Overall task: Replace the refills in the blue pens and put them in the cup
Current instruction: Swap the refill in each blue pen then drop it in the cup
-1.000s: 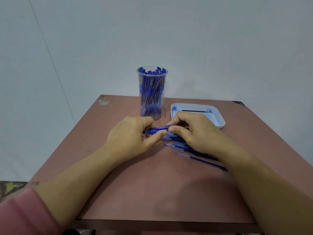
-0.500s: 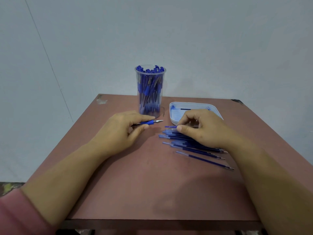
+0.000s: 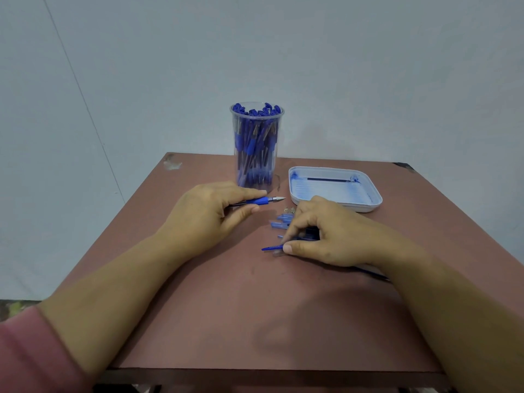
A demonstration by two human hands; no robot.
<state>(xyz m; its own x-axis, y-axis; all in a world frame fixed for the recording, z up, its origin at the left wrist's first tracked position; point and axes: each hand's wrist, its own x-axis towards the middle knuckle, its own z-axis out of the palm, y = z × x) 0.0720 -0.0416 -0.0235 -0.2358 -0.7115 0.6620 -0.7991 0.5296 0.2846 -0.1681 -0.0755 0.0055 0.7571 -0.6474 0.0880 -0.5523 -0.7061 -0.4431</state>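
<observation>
While my left hand grips a blue pen, its metal tip aimed right, my right hand pinches one refill at the near edge of the refill pile. Just behind the left hand stands the cup, packed with finished pens; the white tray lies to its right.

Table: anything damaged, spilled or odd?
Yes. The table has chipped patches at its far-left corner and far-right corner. The white tray shows blue smears inside, likely ink. Nothing tipped; the cup stands upright.
</observation>
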